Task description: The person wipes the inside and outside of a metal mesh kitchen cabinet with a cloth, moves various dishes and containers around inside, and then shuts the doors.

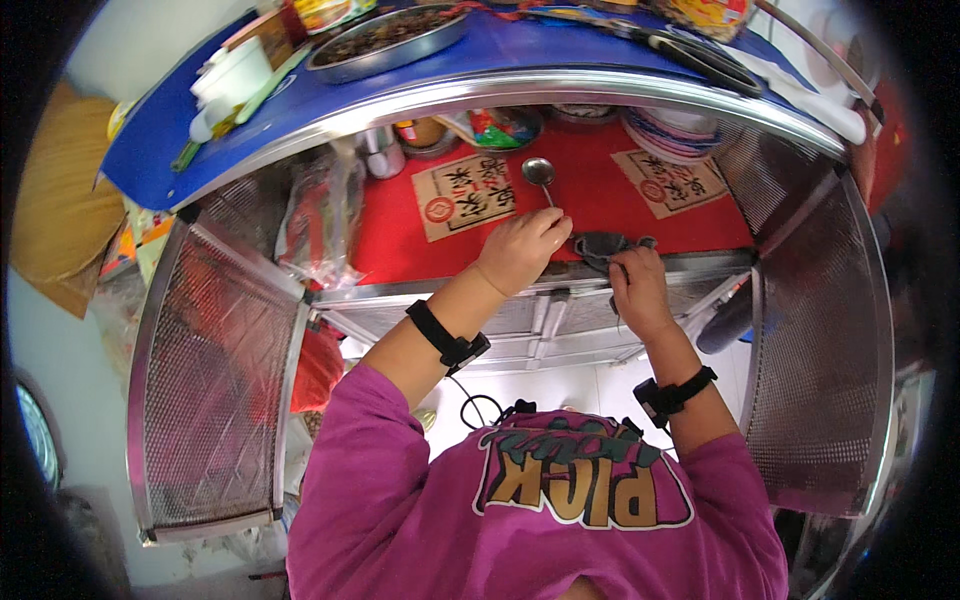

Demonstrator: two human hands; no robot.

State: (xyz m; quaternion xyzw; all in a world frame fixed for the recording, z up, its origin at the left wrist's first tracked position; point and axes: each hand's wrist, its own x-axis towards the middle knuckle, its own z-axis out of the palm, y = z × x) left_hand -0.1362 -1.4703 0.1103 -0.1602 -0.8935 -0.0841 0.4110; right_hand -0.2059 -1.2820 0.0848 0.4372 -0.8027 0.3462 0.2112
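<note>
My left hand [525,247] pinches the handle of a metal spoon [538,172], whose bowl points away from me over the red shelf lining [589,180]. My right hand [641,285] grips a dark grey cloth [600,246] at the front edge of the cabinet shelf. On the lining, a brown paper sheet with printed characters [465,196] lies left of the spoon, and a similar sheet [671,182] lies to its right. The part of the cloth under my right fingers is hidden.
Perforated metal doors stand open at left [217,375] and right [821,352]. Stacked bowls [671,135], a metal canister [384,152] and a clear plastic bag [322,217] occupy the shelf. Above, the blue top [502,45] holds a metal pan [386,43], scissors [697,56] and a white cup [232,71].
</note>
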